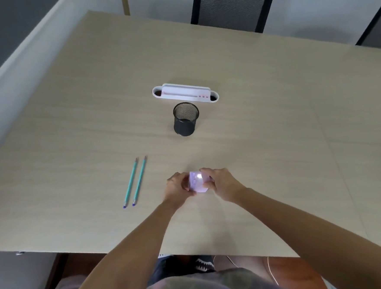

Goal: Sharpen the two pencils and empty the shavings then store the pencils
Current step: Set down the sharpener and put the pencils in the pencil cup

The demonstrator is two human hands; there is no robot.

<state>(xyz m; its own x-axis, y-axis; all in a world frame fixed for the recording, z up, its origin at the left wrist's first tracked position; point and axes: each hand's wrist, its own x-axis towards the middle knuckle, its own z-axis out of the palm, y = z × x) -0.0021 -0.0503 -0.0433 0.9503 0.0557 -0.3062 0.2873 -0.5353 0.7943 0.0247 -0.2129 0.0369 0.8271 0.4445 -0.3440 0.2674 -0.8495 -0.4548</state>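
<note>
The counter (pixel 250 117) carries everything. Beyond the grip stand a white holder (pixel 185 94) and a mesh cup (pixel 186 119). Two pencils (pixel 135 182) lie left of it, apparently awaiting sharpening. Left hand (pixel 176 187) and right hand (pixel 221 184) together clasp the lilac sharpener (pixel 197 182).

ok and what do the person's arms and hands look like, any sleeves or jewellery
Both forearms are bare right up to the bottom edge of the picture, with no sleeves in view. The left hand and right hand wear no gloves, and no watch, bracelet or ring can be seen. No markings show on either arm.
</note>
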